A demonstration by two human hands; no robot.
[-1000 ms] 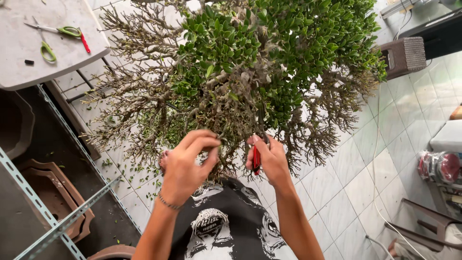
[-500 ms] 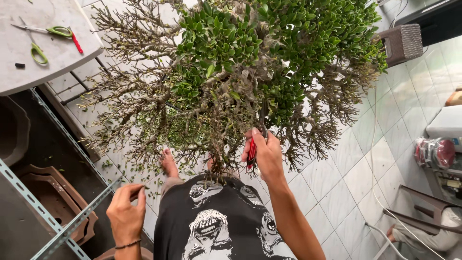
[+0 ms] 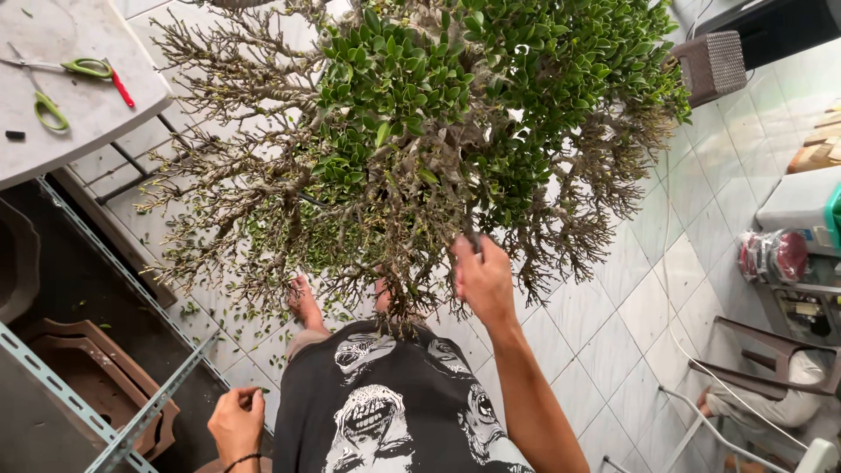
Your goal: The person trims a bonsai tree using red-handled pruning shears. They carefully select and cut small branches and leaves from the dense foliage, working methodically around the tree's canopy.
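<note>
Over white tiles, right hand (image 3: 482, 278) grips a tool in bonsai twigs (image 3: 561, 236).

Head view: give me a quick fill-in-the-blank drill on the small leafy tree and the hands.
1. The right hand is raised to the ___ branches of the small green-leaved tree.
2. The left hand hangs low beside the grey ___ rail.
3. The green-handled scissors lie on the pale ___.

Missing: lower; metal; tabletop
</note>
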